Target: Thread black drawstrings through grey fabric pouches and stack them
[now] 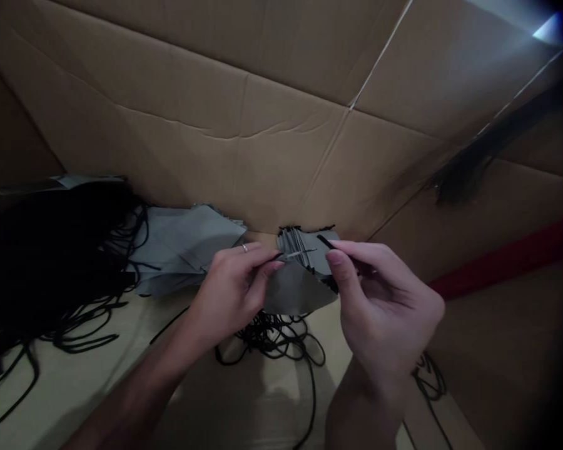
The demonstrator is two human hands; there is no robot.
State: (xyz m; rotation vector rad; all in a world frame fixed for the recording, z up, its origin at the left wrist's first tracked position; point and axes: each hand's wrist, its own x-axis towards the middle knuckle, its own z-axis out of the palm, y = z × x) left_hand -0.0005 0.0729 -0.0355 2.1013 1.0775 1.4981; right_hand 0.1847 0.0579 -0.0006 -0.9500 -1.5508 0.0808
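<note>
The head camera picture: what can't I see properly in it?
In the head view:
Thin tool: its grip, hidden by the left hand.
Black strip: partly hidden by the right hand.
Black cord heap: cut off by the left edge.
Dark fringed thing: too blurred to name.

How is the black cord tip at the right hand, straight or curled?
Straight: the black cord tip pokes from the right hand without bending. Farther back, I cannot tell.

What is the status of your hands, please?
Left hand pinching slim metallic tool. Right hand pinching black cord. Grey sheets behind, tangled black cords below.
</note>
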